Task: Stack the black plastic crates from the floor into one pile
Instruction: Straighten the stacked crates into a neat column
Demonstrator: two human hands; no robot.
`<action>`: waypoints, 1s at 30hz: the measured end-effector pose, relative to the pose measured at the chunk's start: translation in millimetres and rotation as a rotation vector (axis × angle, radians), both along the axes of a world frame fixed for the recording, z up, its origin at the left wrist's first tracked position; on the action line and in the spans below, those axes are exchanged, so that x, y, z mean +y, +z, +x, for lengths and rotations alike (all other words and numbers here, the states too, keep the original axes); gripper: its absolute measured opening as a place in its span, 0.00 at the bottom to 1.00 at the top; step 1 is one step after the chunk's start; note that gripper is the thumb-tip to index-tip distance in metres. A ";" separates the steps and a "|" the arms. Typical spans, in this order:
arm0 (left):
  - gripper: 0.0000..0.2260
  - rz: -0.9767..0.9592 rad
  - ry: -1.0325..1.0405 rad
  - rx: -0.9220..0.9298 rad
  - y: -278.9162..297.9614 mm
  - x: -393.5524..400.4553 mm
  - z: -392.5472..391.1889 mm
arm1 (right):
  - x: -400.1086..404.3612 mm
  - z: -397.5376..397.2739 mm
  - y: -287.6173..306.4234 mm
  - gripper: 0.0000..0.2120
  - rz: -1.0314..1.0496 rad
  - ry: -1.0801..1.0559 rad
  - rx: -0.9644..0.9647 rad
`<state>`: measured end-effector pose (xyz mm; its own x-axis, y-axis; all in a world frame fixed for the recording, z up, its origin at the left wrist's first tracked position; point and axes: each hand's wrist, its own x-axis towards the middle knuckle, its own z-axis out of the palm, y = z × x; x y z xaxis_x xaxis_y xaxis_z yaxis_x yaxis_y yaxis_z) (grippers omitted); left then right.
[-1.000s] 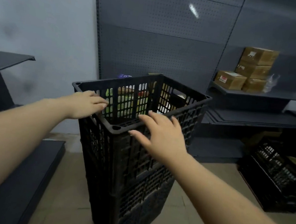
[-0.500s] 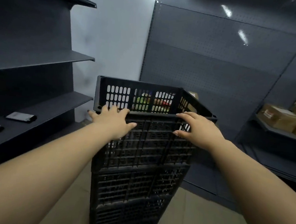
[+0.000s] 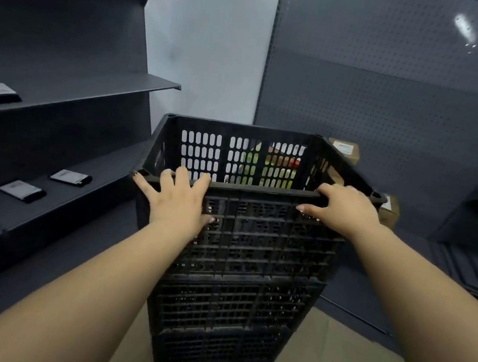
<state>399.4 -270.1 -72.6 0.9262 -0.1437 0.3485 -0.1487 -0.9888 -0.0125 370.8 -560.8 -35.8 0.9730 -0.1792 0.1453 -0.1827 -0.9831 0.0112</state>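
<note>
A pile of black slotted plastic crates (image 3: 234, 306) stands on the floor in front of me, three nested levels showing. The top crate (image 3: 260, 189) is empty; colourful packs show only through its far wall slots. My left hand (image 3: 177, 201) lies on the near wall at the left corner, its fingertips hooked over the rim. My right hand (image 3: 343, 211) holds the same rim near the right corner, fingers curled over the edge and thumb on the wall. The pile's base is cut off by the frame's bottom edge.
Dark metal shelves (image 3: 64, 193) run along the left, holding flat black packs (image 3: 71, 178). Cardboard boxes (image 3: 388, 209) sit behind the pile on the right. A grey pegboard panel (image 3: 385, 107) backs the corner. Beige floor (image 3: 317, 357) shows right of the pile.
My view has swung left, so the pile now faces me squarely. Both hands have moved from a corner of the top crate to its near rim, and their fingers now hook over the edge.
</note>
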 end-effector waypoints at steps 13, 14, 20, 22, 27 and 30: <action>0.37 0.107 -0.126 -0.002 0.4 67.3 102.7 | 83.6 28.0 -23.2 0.27 -0.031 -0.166 -0.237; 0.37 0.115 -0.147 -0.008 0.1 73.4 112.6 | 90.9 29.5 -24.0 0.26 -0.036 -0.171 -0.257; 0.35 0.152 -0.298 -0.119 -4.0 100.2 167.1 | 125.5 43.6 -47.6 0.35 -0.273 -0.211 -0.327; 0.35 0.157 -0.331 -0.137 -4.6 104.7 184.5 | 133.6 55.4 -51.0 0.34 -0.296 -0.259 -0.362; 0.35 0.144 -0.402 -0.157 -6.9 116.7 236.0 | 154.9 86.2 -58.6 0.34 -0.314 -0.308 -0.459; 0.36 0.164 -0.424 -0.167 -4.9 116.9 263.6 | 158.9 106.6 -59.4 0.33 -0.300 -0.325 -0.468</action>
<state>663.0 -153.2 -77.5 0.7070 -0.5622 0.4290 -0.5211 -0.8243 -0.2214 477.4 -402.0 -95.2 0.6977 -0.3401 0.6306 -0.5231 -0.8432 0.1241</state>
